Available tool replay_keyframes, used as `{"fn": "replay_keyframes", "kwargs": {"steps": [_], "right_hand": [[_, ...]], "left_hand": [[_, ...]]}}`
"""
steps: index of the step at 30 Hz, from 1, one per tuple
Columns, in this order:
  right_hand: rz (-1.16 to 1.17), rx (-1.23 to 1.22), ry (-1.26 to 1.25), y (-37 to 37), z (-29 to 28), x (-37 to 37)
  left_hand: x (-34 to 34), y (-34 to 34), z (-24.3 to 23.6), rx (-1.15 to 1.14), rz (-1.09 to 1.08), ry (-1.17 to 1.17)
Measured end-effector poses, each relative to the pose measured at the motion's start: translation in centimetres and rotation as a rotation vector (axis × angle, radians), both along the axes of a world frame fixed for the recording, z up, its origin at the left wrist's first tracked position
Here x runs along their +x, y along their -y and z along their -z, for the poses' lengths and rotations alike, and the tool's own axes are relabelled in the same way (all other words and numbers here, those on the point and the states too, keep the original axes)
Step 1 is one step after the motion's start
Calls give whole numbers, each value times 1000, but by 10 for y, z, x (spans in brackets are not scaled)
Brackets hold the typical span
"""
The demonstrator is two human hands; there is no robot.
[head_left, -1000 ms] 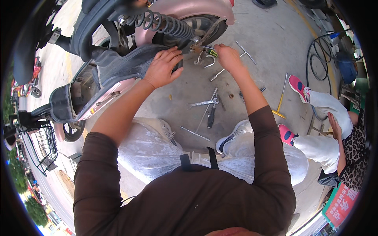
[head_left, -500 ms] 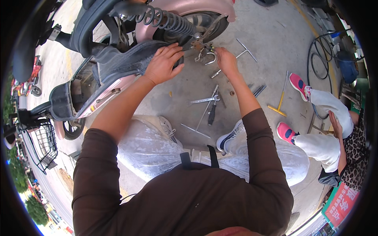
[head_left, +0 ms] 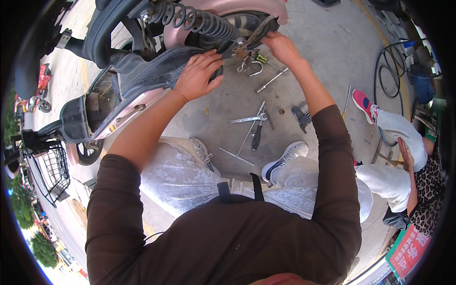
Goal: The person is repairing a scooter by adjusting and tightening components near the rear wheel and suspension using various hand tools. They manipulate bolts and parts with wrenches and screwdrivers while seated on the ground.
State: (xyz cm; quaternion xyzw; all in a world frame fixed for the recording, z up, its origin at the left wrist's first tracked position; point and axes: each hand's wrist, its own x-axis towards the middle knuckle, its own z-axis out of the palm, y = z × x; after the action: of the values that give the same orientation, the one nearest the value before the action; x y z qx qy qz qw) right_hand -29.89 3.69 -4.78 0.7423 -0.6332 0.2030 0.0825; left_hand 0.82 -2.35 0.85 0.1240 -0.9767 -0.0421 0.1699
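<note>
One left hand (head_left: 200, 76) laid on the black panel (head_left: 156, 71) of the pink scooter (head_left: 151, 96) ahead, grip flat and wide, right hand (head_left: 283, 49) bunched up by the rear wheel (head_left: 248, 22), can't tell whether that grip holds anything, wrench (head_left: 247, 120) and screwdriver (head_left: 257, 137) on the ground (head_left: 190, 116).

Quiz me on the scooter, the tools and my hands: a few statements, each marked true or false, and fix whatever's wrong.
1. The left hand lies on the dark body panel. True.
2. The right hand is on the wire basket. False: the right hand is beside the wheel.
3. A silver wrench lies on the ground. True.
4. The wire basket is bright yellow. False: the wire basket is black.
5. A large coil spring sits beside the wheel. True.
</note>
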Motion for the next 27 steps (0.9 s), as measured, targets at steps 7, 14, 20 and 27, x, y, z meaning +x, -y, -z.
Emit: {"fn": "replay_keyframes", "kwargs": {"steps": [7,14,20,27], "right_hand": [[107,61,144,-9,14,8],[346,227,859,-64,75,78],[349,199,1203,-53,80,142],[401,346,1543,-33,65,156]], "left_hand": [[0,0,0,2,1,10],[1,1,2,27,3,-4],[0,2,4,-23,8,-12],[1,2,3,16,2,13]]}}
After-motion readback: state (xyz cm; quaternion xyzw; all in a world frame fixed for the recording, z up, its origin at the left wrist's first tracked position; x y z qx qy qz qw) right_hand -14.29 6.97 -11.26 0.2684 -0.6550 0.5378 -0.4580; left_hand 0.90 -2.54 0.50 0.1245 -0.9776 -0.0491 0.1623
